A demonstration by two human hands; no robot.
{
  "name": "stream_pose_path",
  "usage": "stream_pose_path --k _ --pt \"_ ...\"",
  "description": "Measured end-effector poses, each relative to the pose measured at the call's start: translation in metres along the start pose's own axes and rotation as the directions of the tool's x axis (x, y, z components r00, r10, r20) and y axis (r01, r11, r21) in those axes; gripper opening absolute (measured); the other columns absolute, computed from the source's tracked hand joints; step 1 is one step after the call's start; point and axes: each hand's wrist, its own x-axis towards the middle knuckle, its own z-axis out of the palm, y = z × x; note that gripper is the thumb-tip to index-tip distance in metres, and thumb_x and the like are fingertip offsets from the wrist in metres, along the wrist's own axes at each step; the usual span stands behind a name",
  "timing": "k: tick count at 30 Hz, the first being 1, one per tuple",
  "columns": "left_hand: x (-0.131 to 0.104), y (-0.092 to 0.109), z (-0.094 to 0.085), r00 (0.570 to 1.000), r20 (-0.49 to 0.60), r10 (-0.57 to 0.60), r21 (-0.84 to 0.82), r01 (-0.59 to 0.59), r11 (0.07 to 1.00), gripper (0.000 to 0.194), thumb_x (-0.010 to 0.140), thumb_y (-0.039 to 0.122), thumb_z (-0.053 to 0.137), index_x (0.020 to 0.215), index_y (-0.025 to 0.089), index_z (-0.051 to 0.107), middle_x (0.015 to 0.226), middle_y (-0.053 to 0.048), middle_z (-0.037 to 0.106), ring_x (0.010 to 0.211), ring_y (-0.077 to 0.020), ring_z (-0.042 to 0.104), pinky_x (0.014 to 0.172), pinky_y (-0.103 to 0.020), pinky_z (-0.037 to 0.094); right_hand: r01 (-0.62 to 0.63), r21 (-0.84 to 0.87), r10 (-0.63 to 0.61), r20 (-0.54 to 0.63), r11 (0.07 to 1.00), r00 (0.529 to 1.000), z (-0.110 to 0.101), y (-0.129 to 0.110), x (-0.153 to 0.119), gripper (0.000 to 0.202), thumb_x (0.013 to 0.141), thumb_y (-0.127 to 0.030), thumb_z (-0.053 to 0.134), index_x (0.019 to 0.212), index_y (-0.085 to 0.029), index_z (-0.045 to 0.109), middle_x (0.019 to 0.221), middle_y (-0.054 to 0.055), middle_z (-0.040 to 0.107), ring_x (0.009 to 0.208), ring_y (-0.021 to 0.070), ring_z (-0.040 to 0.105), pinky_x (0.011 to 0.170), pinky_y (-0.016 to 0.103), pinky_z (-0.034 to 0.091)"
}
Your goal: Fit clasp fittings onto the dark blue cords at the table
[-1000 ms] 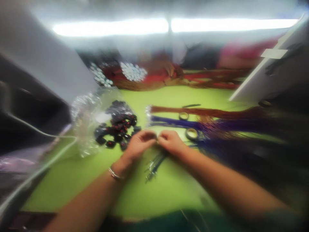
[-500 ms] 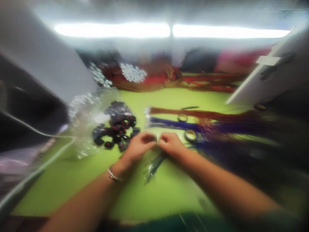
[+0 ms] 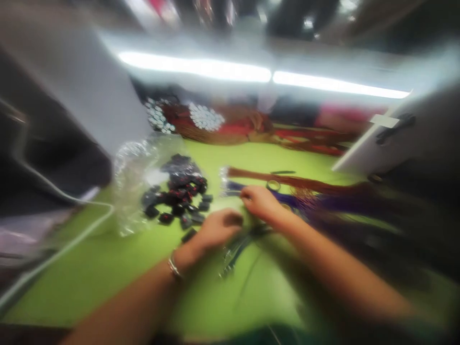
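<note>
My left hand [image 3: 220, 229] is curled above the green table, thumb and fingers drawn together; what they hold, if anything, is blurred. My right hand [image 3: 261, 202] is a little farther forward, its fingers closed beside the terminal end of a bundle of blue wires [image 3: 235, 187]. Whether a wire is in them I cannot make out. Beneath and between the hands lies a small bunch of dark wires [image 3: 237, 251] with shiny metal tips toward me. Left of my left hand is a pile of black connector housings [image 3: 179, 195] with red parts, spilling from a clear plastic bag [image 3: 131, 191].
Brown wires [image 3: 251, 173] lie beyond the blue ones, with a tape roll [image 3: 273, 185] on them. Thick wire bundles with white ends [image 3: 205, 117] line the back. A white cord [image 3: 77, 200] crosses at left. Grey panels [image 3: 388, 143] stand at both sides under tube lights [image 3: 197, 67].
My hands have parted: the right has moved forward to the blue wires' end, the left slightly right and nearer me. The view has tilted up a little.
</note>
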Motion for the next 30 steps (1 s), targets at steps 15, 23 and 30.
stream_pose_path --k 15,23,30 --pt "-0.003 0.002 0.002 0.999 -0.005 0.033 -0.083 -0.034 0.996 0.024 0.069 0.016 0.067 0.093 0.019 0.069 0.093 -0.007 0.071 0.088 -0.0226 0.064 0.084 -0.037 0.049 -0.020 -0.266 0.041 0.073 0.964 0.996 0.009 -0.020 0.025 0.018 0.084 -0.015 0.042 0.090 -0.015 0.058 0.088 0.010 0.063 0.074 0.0176 0.056 0.061 0.026 0.036" --pt "-0.003 0.017 -0.005 0.977 -0.089 -0.196 -0.445 0.137 0.885 0.037 0.069 0.024 0.072 0.104 0.016 0.060 0.084 -0.007 0.070 0.073 -0.0175 0.066 0.073 -0.034 0.053 0.013 0.287 0.046 -0.198 0.958 0.979 -0.003 -0.006 -0.032 0.012 0.073 -0.014 0.049 0.068 -0.015 0.060 0.066 0.000 0.059 0.060 0.0099 0.048 0.059 0.021 0.034" --pt "-0.003 0.021 -0.005 0.973 -0.104 -0.207 -0.466 0.136 0.874 0.041 0.066 0.021 0.075 0.103 0.014 0.059 0.085 -0.007 0.071 0.075 -0.0170 0.066 0.075 -0.032 0.053 -0.034 0.326 0.059 -0.070 0.945 0.996 0.010 -0.007 -0.042 0.018 0.074 -0.018 0.050 0.062 -0.014 0.063 0.056 -0.001 0.056 0.053 0.0080 0.041 0.053 0.021 0.027"
